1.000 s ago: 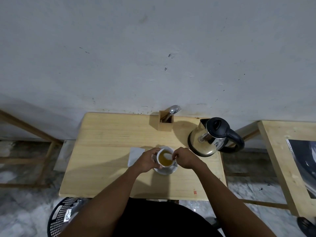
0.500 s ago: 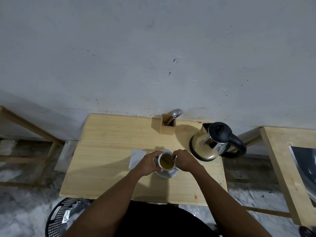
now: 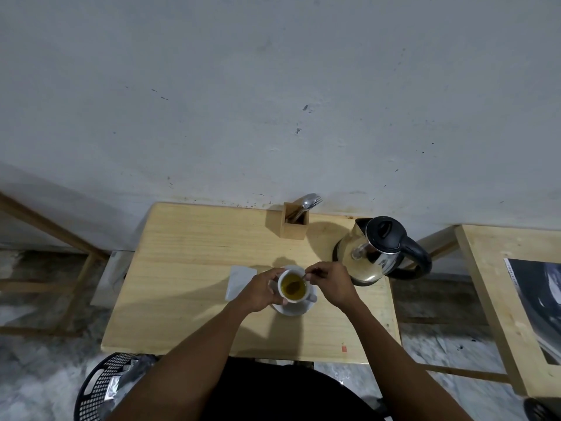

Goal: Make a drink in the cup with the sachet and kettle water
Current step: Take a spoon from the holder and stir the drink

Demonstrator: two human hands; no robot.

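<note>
Against grey wall on wooden counter (image 3: 188, 268): left hand (image 3: 258, 291) clamping cup (image 3: 293, 287) steady at nine o'clock, right hand (image 3: 329, 281) pinching spoon (image 3: 299, 282), stirring.

Wooden cutlery holder (image 3: 294, 223) at the table's (image 3: 188, 268) far edge; black mesh basket (image 3: 97, 387) on the floor.

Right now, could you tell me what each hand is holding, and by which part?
The left hand grips the white cup around its left side. The right hand pinches the upper end of the spoon's handle; its bowl sits in the yellow drink.
</note>
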